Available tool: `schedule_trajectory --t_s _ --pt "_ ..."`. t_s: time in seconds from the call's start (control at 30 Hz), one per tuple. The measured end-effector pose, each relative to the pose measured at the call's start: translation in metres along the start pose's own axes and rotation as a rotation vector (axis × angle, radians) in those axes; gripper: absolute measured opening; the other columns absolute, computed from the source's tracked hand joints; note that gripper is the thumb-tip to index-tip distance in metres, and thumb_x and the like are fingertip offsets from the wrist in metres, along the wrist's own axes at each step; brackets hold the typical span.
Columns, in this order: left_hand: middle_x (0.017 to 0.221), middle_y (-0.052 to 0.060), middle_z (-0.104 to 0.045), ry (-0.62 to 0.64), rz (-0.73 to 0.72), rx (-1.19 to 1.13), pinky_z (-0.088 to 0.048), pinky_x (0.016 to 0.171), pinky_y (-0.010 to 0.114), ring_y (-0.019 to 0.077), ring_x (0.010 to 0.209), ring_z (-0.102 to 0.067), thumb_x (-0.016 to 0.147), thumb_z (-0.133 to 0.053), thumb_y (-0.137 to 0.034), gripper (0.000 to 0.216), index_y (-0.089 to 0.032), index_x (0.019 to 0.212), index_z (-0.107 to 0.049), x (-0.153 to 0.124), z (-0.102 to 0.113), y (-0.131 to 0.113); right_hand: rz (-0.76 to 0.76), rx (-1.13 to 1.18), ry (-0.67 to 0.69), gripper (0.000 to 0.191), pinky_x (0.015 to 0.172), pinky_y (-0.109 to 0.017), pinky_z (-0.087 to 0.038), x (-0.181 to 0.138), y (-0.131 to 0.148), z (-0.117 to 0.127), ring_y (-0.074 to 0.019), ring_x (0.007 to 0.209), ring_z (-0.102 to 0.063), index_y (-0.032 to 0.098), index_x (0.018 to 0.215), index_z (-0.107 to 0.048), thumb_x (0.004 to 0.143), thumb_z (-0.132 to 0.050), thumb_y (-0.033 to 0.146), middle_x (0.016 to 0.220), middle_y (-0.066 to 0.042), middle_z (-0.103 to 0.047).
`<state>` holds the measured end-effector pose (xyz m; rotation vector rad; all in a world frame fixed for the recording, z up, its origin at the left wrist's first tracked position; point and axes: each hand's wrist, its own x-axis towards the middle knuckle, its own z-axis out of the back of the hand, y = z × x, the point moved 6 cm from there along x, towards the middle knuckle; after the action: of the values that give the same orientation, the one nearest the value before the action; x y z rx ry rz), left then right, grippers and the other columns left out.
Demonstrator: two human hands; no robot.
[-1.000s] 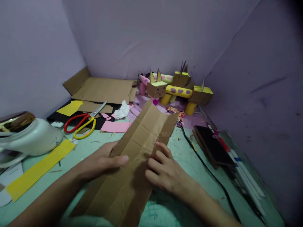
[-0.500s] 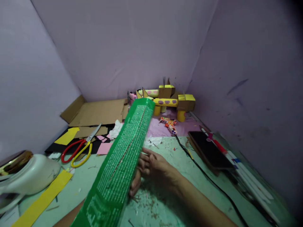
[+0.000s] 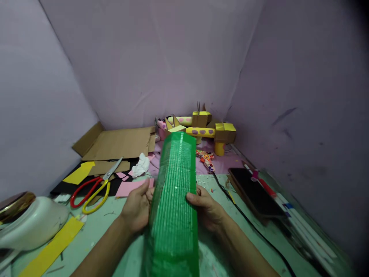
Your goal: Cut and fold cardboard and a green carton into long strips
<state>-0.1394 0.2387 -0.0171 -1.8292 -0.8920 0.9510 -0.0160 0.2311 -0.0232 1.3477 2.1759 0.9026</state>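
Observation:
A long green ribbed, glossy box-like piece (image 3: 177, 207) stretches away from me over the table, its far end raised. My left hand (image 3: 137, 207) lies against its left side, the fingers curling behind it and partly hidden. On the other side my right hand (image 3: 207, 206) grips the right edge, thumb on top and fingers underneath. To the left of my left hand are a pink paper piece (image 3: 131, 187) and scissors (image 3: 105, 177) with one red and one yellow handle. Beyond the green piece stand cardboard and yellow paper figures (image 3: 225, 132) with purple spots.
A patterned glue gun (image 3: 208, 163) trails a black cord (image 3: 253, 215) on the right. Beside it lie a dark phone (image 3: 256, 192) and several white pens (image 3: 305, 227). At left are flattened cardboard (image 3: 121, 142), a yellow strip (image 3: 53, 246) and a white pot (image 3: 37, 221).
The green piece has swung from slanting to nearly straight ahead and turned on its length. My left hand has come into view at its left side; my right thumb now presses on top.

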Motion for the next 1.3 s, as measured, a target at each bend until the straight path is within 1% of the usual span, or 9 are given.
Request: schedule_trajectory --t_s 0.07,0.17,0.27,0.4,0.77,0.83,1.0,1.1,1.3 --pt "0.088 0.015 -0.07 0.036 0.001 -0.144 -0.05 0.079 0.048 0.0328 0.093 -0.063 0.077 -0.046 -0.064 0.061 -0.008 0.093 -0.065 -0.005 0.004 -0.005 -0.005 -0.054 -0.006 0.043 0.076 -0.036 -0.052 0.0 0.001 0.0 -0.0234 0.08 -0.067 0.014 0.098 -0.062 0.059 -0.078 0.027 0.089 -0.008 -0.071" --pt "0.094 0.012 -0.071 0.062 -0.087 -0.279 -0.05 0.083 0.045 0.0327 0.096 -0.063 0.061 -0.075 -0.039 0.053 -0.013 0.105 -0.06 -0.014 0.008 -0.014 0.039 -0.143 -0.099 0.045 0.076 -0.039 -0.052 -0.002 0.002 0.005 -0.0259 0.082 -0.067 0.014 0.098 -0.06 0.059 -0.078 0.028 0.091 -0.009 -0.071" --pt "0.097 0.008 -0.071 -0.043 -0.162 -0.102 -0.053 0.078 0.04 0.0289 0.09 -0.066 0.058 -0.079 -0.019 0.056 -0.016 0.109 -0.057 -0.022 0.015 -0.023 0.108 -0.228 -0.197 0.047 0.076 -0.041 -0.052 -0.005 0.004 0.006 -0.0278 0.084 -0.067 0.015 0.101 -0.059 0.06 -0.078 0.027 0.093 -0.01 -0.071" --pt "0.094 0.007 -0.072 -0.203 -0.197 0.214 -0.054 0.07 0.034 0.0276 0.088 -0.067 0.06 -0.078 -0.023 0.045 -0.015 0.101 -0.06 -0.031 0.026 -0.038 0.172 -0.353 -0.298 0.05 0.079 -0.043 -0.052 -0.007 0.009 0.006 -0.0291 0.089 -0.066 0.015 0.102 -0.057 0.059 -0.08 0.027 0.098 -0.009 -0.07" --pt "0.1 0.008 -0.07 -0.371 -0.23 0.577 -0.052 0.074 0.036 0.0259 0.086 -0.066 0.064 -0.069 -0.022 0.037 -0.014 0.099 -0.062 -0.041 0.027 -0.051 0.25 -0.591 -0.514 0.051 0.077 -0.043 -0.053 -0.013 0.015 0.01 -0.0287 0.087 -0.066 0.016 0.099 -0.055 0.057 -0.081 0.028 0.096 -0.01 -0.071" --pt "0.098 0.008 -0.07 -0.369 -0.224 0.541 -0.052 0.074 0.037 0.0258 0.085 -0.066 0.063 -0.071 -0.022 0.038 -0.014 0.098 -0.062 -0.039 0.03 -0.048 0.255 -0.589 -0.523 0.051 0.076 -0.042 -0.053 -0.013 0.014 0.011 -0.0288 0.086 -0.066 0.016 0.099 -0.056 0.056 -0.081 0.028 0.095 -0.01 -0.071" --pt "0.093 0.007 -0.072 -0.157 -0.164 0.193 -0.054 0.07 0.038 0.0256 0.079 -0.067 0.059 -0.075 -0.026 0.046 -0.015 0.101 -0.058 -0.027 0.029 -0.033 0.2 -0.284 -0.337 0.046 0.08 -0.043 -0.052 -0.008 0.005 0.01 -0.0289 0.089 -0.066 0.017 0.101 -0.061 0.061 -0.077 0.033 0.098 -0.009 -0.071" --pt "0.092 0.007 -0.071 -0.229 -0.213 0.354 -0.052 0.071 0.034 0.0237 0.08 -0.066 0.061 -0.075 -0.028 0.042 -0.014 0.098 -0.059 -0.028 0.033 -0.038 0.177 -0.244 -0.355 0.042 0.082 -0.043 -0.051 -0.009 0.004 0.014 -0.0288 0.089 -0.067 0.018 0.101 -0.062 0.064 -0.076 0.033 0.096 -0.008 -0.071" --pt "0.092 0.007 -0.069 -0.378 -0.261 0.723 -0.05 0.074 0.035 0.0243 0.084 -0.064 0.065 -0.069 -0.027 0.034 -0.014 0.095 -0.061 -0.034 0.033 -0.051 0.294 -0.502 -0.546 0.035 0.079 -0.041 -0.052 -0.012 0.012 0.02 -0.0274 0.086 -0.067 0.017 0.093 -0.064 0.063 -0.076 0.03 0.091 -0.008 -0.073"
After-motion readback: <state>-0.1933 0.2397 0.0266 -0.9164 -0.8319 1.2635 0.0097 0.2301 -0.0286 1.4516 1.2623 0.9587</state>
